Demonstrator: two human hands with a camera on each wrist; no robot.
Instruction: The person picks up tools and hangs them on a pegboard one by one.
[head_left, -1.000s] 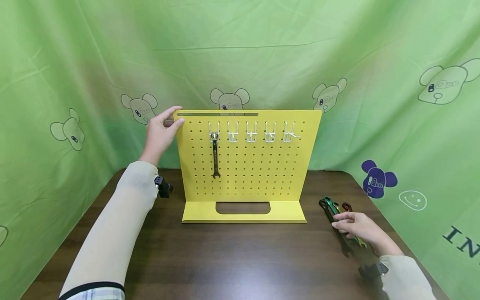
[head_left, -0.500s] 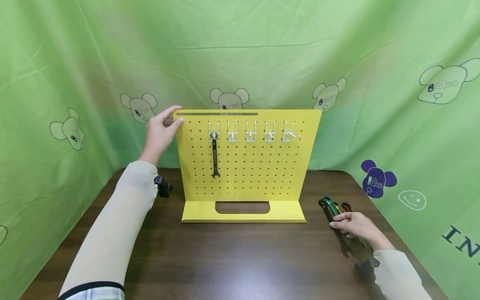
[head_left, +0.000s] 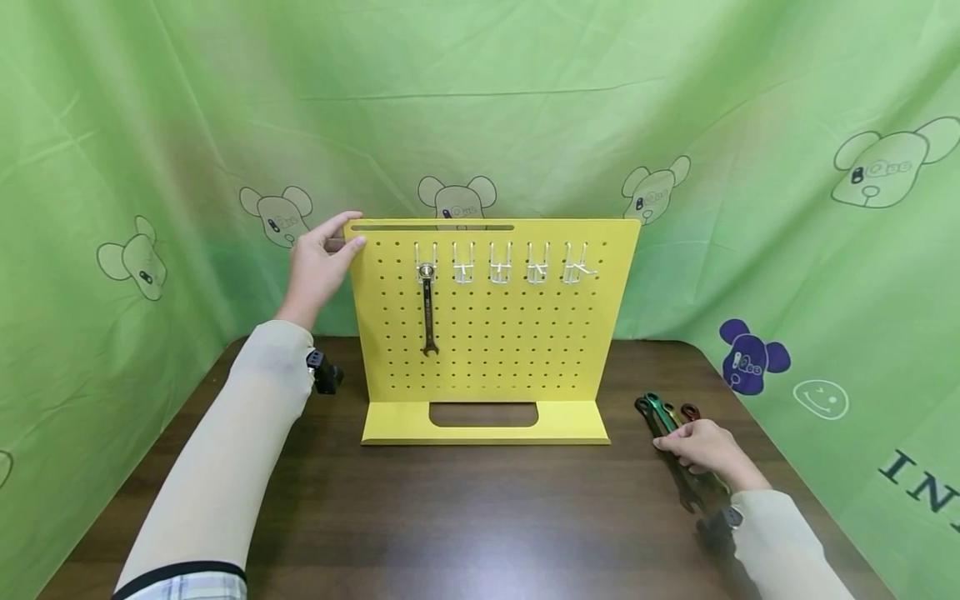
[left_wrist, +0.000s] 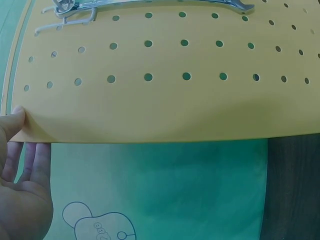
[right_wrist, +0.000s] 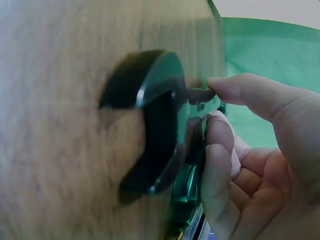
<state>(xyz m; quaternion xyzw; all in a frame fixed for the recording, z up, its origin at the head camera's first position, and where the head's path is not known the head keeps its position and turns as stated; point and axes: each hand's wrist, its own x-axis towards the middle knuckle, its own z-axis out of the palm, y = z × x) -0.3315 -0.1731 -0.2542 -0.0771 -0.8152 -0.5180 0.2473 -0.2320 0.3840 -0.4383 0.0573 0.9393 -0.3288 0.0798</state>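
Observation:
My left hand (head_left: pixel 318 267) grips the upper left corner of a yellow pegboard (head_left: pixel 525 342), thumb on the front face and fingers behind, as the left wrist view also shows. A dark combination wrench (head_left: pixel 428 317) hangs by its ring end from the leftmost white hook. At the right, my right hand (head_left: pixel 708 450) pinches the shaft of a black combination wrench (right_wrist: pixel 170 120) between thumb and fingers; its open jaw end points toward the wrist camera. Beside it lie a green wrench (head_left: pixel 658 408), a yellow-gold wrench (head_left: pixel 670 410) and a red wrench (head_left: pixel 691 412), partly covered by the hand.
Several more white wire hooks (head_left: pixel 501 268) line the top of the pegboard, with nothing hung on them. The board's base (head_left: pixel 397 425) stands on a dark wooden table (head_left: pixel 450 517). A green printed curtain (head_left: pixel 525 108) surrounds the table at the back and sides.
My right hand has moved slightly left and closed its thumb and fingers on the black wrench. My left hand keeps its place on the pegboard corner.

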